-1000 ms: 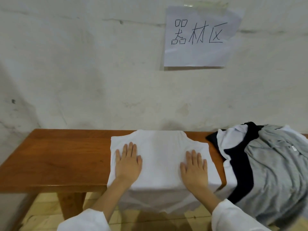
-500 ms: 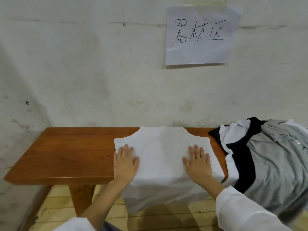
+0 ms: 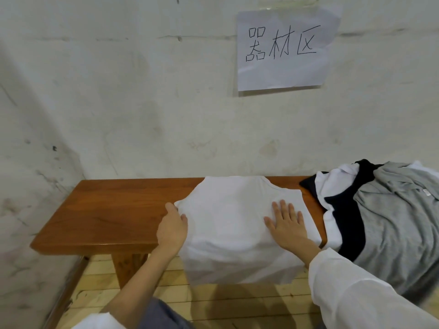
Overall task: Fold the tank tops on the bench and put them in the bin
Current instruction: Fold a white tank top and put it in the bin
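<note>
- White tank top (image 3: 228, 217): lies flat on the wooden bench (image 3: 114, 210), right of the bench's middle. Its neck end points toward the wall. Its lower part hangs over the near edge of the bench.
- My left hand (image 3: 172, 230): positioned at the left edge of the white tank top. The thumb lies on top of the cloth and one finger runs along the edge. The other fingers are tucked beneath the fabric, so the edge is pinched between thumb and fingers.
- My right hand (image 3: 286, 226): laid palm down on the right part of the white tank top. The fingers are straight, slightly spread and pressed onto the cloth. A white sleeve (image 3: 356, 293) covers this forearm.
- Pile of garments (image 3: 392, 222): rests on the right end of the bench, just beside the white tank top. Grey, black and white layers overlap, with grey uppermost.
- Paper sign (image 3: 282, 48): fixed to the wall above the bench, with handwritten characters.
- Floor (image 3: 213, 305): light wooden boards, visible below the bench.
</note>
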Available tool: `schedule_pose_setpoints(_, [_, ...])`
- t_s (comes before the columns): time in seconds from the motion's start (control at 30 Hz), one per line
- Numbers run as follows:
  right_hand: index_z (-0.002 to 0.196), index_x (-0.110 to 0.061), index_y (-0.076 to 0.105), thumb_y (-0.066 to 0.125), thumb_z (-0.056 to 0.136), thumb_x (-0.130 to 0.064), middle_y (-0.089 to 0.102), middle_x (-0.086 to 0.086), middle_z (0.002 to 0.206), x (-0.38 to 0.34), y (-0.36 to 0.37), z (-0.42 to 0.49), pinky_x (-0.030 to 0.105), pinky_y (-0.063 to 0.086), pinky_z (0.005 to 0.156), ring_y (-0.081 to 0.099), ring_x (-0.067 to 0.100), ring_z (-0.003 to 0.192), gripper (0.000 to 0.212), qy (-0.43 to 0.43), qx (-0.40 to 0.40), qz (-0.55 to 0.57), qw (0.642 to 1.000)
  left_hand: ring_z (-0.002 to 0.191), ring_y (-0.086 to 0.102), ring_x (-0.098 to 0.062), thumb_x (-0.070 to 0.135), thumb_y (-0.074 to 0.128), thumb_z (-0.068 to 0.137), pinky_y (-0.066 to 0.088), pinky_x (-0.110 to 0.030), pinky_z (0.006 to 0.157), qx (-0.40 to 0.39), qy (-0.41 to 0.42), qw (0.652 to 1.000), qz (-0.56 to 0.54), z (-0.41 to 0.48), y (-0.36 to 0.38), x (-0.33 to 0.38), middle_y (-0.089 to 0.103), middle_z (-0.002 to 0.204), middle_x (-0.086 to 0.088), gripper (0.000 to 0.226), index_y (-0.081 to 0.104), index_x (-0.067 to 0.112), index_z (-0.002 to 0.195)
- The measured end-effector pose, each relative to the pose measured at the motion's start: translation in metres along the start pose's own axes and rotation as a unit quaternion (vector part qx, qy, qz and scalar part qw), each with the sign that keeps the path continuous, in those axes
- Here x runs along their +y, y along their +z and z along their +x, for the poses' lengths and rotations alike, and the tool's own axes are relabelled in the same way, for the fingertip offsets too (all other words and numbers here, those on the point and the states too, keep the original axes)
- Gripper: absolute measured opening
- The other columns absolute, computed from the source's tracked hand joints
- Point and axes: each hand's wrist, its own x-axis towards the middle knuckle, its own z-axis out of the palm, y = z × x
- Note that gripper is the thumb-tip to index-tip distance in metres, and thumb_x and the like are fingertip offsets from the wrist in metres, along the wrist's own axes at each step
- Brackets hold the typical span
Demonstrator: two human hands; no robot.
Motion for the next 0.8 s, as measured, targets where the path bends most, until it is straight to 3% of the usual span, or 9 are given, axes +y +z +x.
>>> schedule_pose_setpoints(0.07, [0.15, -0.021, -0.016, 0.007, 0.098, -0.056, -0.02, 0.007, 0.158, -0.001, -0.001, 0.0, 0.044, -0.009, 0.117, -0.017, 0.028, 0.146, 0.067, 0.0, 0.0, 0.0, 1.0, 0.069, 0.059, -0.017, 0.03, 0.048, 0.096, 0.052, -0.031, 0.063, -0.005, -0.001, 0.993, 0.118, -0.002, -0.006, -0.009, 0.055, 0.08, 0.001, 0.033, 0.034, 0.013, 0.121])
schedule_pose_setpoints(0.13, [0.15, -0.02, -0.016, 0.007, 0.098, -0.055, -0.02, 0.007, 0.158, -0.001, -0.001, -0.001, 0.044, -0.01, 0.117, -0.018, 0.028, 0.145, 0.067, -0.001, 0.002, -0.003, 1.0, 0.073, 0.057, -0.014, 0.04, 0.043, 0.096, 0.05, -0.03, 0.07, -0.036, -0.002, 0.977, 0.211, -0.006, -0.011, -0.017, 0.055, 0.083, 0.004, 0.035, 0.038, 0.017, 0.122])
schedule_pose_setpoints(0.2, [0.151, -0.02, -0.016, 0.007, 0.098, -0.055, -0.02, 0.007, 0.158, -0.001, -0.001, -0.002, 0.045, -0.01, 0.117, -0.017, 0.028, 0.145, 0.067, -0.002, 0.004, -0.005, 1.0, 0.082, 0.057, -0.014, 0.046, 0.037, 0.096, 0.048, -0.033, 0.082, -0.049, -0.001, 0.964, 0.262, -0.008, -0.013, -0.022, 0.057, 0.091, 0.004, 0.036, 0.041, 0.019, 0.119])
schedule_pose_setpoints(0.27, [0.151, -0.02, -0.015, 0.007, 0.098, -0.055, -0.019, 0.007, 0.158, 0.0, 0.0, -0.002, 0.045, -0.009, 0.117, -0.017, 0.028, 0.146, 0.067, -0.001, 0.007, -0.005, 1.0, 0.087, 0.059, -0.015, 0.048, 0.037, 0.096, 0.049, -0.033, 0.085, -0.009, 0.021, 0.96, 0.278, -0.008, -0.01, -0.026, 0.061, 0.094, 0.003, 0.035, 0.044, 0.019, 0.114])
schedule_pose_setpoints(0.37, [0.151, -0.02, -0.015, 0.006, 0.098, -0.056, -0.02, 0.007, 0.158, -0.001, 0.001, -0.002, 0.045, -0.009, 0.117, -0.017, 0.029, 0.145, 0.067, -0.001, 0.01, -0.009, 1.0, 0.095, 0.056, -0.017, 0.037, 0.04, 0.097, 0.049, -0.029, 0.083, 0.058, 0.073, 0.969, 0.23, -0.003, 0.005, -0.025, 0.059, 0.108, -0.003, 0.033, 0.049, 0.013, 0.117])
schedule_pose_setpoints(0.43, [0.15, -0.02, -0.015, 0.006, 0.098, -0.055, -0.02, 0.007, 0.158, -0.001, 0.002, -0.001, 0.045, -0.009, 0.118, -0.018, 0.028, 0.145, 0.067, 0.0, 0.009, -0.007, 1.0, 0.113, 0.051, -0.02, 0.031, 0.041, 0.098, 0.044, -0.029, 0.093, 0.06, 0.118, 0.969, 0.209, 0.004, 0.019, -0.017, 0.051, 0.128, -0.008, 0.041, 0.042, 0.01, 0.133])
schedule_pose_setpoints(0.5, [0.15, -0.02, -0.015, 0.007, 0.098, -0.055, -0.02, 0.007, 0.158, 0.0, 0.002, -0.001, 0.045, -0.01, 0.118, -0.018, 0.028, 0.145, 0.067, 0.0, 0.009, -0.004, 1.0, 0.127, 0.044, -0.025, 0.034, 0.039, 0.1, 0.038, -0.033, 0.103, 0.054, 0.093, 0.975, 0.195, 0.012, 0.028, -0.005, 0.043, 0.141, -0.011, 0.05, 0.034, 0.007, 0.142])
schedule_pose_setpoints(0.67, [0.151, -0.02, -0.014, 0.001, 0.094, -0.059, -0.019, 0.007, 0.158, 0.0, 0.005, 0.001, 0.045, -0.01, 0.118, -0.018, 0.028, 0.145, 0.07, 0.001, 0.023, -0.002, 1.0, 0.118, 0.045, -0.03, 0.031, 0.038, 0.1, 0.037, -0.04, 0.098, 0.051, -0.092, 0.978, 0.179, 0.048, 0.022, 0.006, 0.047, 0.13, -0.017, 0.039, 0.049, 0.003, 0.125])
schedule_pose_setpoints(0.8, [0.15, -0.021, -0.015, -0.041, 0.053, -0.074, -0.019, 0.007, 0.158, 0.0, 0.007, 0.001, 0.043, -0.012, 0.115, -0.018, 0.027, 0.145, 0.114, 0.0, 0.035, -0.001, 0.999, 0.11, 0.051, -0.036, 0.019, 0.048, 0.093, 0.044, -0.043, 0.088, -0.014, -0.09, 0.996, 0.021, 0.076, 0.01, 0.002, 0.053, 0.12, -0.019, 0.03, 0.047, 0.001, 0.118])
